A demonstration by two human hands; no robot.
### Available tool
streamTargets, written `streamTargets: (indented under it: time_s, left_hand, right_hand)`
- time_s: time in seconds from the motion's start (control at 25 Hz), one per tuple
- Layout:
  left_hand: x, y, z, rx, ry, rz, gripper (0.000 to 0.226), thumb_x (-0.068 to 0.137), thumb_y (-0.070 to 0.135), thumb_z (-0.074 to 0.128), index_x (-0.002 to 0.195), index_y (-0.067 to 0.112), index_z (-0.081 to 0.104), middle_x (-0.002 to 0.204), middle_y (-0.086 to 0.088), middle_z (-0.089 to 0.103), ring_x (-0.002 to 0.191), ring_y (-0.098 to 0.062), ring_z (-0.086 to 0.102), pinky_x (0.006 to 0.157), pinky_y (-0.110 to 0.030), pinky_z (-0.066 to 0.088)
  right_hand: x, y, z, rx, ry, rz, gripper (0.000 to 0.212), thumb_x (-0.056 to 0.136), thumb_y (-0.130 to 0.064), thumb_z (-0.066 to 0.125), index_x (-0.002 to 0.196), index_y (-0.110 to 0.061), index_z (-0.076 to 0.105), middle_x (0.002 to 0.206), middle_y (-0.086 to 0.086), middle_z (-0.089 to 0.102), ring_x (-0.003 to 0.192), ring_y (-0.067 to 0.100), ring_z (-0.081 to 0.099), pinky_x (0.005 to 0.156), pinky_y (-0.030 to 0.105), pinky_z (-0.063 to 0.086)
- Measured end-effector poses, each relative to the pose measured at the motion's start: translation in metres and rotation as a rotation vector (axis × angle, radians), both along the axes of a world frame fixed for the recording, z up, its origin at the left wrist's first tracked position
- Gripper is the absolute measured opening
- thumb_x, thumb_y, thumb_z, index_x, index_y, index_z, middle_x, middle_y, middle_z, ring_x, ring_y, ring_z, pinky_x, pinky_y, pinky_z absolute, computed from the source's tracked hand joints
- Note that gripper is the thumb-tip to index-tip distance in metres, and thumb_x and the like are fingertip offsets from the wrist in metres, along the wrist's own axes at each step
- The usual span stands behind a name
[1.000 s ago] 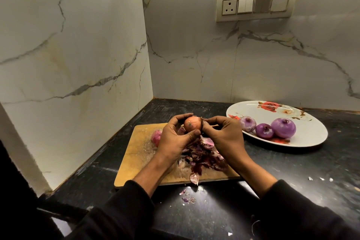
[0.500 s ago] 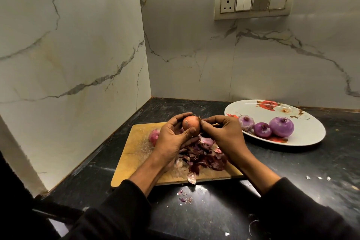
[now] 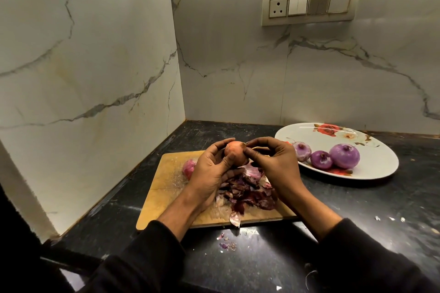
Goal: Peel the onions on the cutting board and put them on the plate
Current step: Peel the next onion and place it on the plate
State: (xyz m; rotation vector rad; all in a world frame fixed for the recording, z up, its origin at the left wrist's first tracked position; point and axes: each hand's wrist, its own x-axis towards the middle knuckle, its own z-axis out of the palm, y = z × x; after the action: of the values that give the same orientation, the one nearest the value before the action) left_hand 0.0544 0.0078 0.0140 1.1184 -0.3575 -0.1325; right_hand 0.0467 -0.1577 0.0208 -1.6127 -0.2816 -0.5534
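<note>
Peeling onion (image 3: 234,154) | left hand (image 3: 212,171) grips it, right hand (image 3: 276,164) pinches skin | unchanged since earlier; three on plate (image 3: 381,169)

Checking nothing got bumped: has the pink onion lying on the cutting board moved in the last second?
No. The pink onion lies where it did, near the far left corner of the cutting board.

You face a corner of white marble wall (image 3: 95,54) with grey veins. A cream switch panel (image 3: 310,3) with one socket is mounted on the back wall above a dark speckled desk (image 3: 357,209).
</note>
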Motion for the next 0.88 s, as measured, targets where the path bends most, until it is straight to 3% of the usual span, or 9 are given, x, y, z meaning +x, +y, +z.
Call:
streamTargets:
  time_s: [0.16,0.4,0.64,0.88]
  left_hand:
    - [-0.002,-0.001,0.000,0.024,-0.023,0.014,0.055,0.077,0.015,0.069,0.130,0.008,0.058,0.128,-0.014,0.066,0.114,-0.033,0.068,0.082,-0.035,0.062]
    - [0.000,-0.001,-0.001,0.011,-0.004,0.023,0.053,0.076,0.012,0.070,0.128,0.009,0.059,0.128,-0.014,0.066,0.113,-0.034,0.068,0.079,-0.034,0.063]
    - [0.000,-0.001,0.001,-0.024,-0.004,0.057,0.064,0.069,0.012,0.074,0.129,0.007,0.055,0.119,-0.010,0.069,0.108,-0.031,0.070,0.079,-0.034,0.063]
    - [-0.001,-0.002,-0.003,0.046,-0.055,0.085,0.063,0.065,0.006,0.078,0.124,0.006,0.054,0.117,-0.011,0.067,0.099,-0.028,0.071,0.078,-0.039,0.063]
  right_hand:
    - [0.000,0.003,-0.003,0.040,-0.020,-0.084,0.017,0.080,0.004,0.076,0.080,-0.013,0.076,0.078,0.001,0.074,0.074,0.013,0.070,0.063,0.023,0.056]
    - [0.006,0.006,-0.006,-0.158,-0.084,-0.212,0.020,0.081,0.002,0.075,0.079,-0.017,0.072,0.081,-0.005,0.069,0.079,0.015,0.066,0.071,0.035,0.058]
    - [-0.005,0.009,-0.001,-0.067,-0.080,-0.168,0.016,0.081,-0.005,0.079,0.091,-0.018,0.078,0.084,-0.008,0.076,0.082,0.006,0.071,0.074,0.020,0.057]
    - [-0.005,0.014,-0.001,-0.052,-0.042,-0.230,0.024,0.080,-0.002,0.079,0.083,-0.025,0.075,0.080,-0.009,0.074,0.080,0.006,0.070,0.073,0.022,0.057]
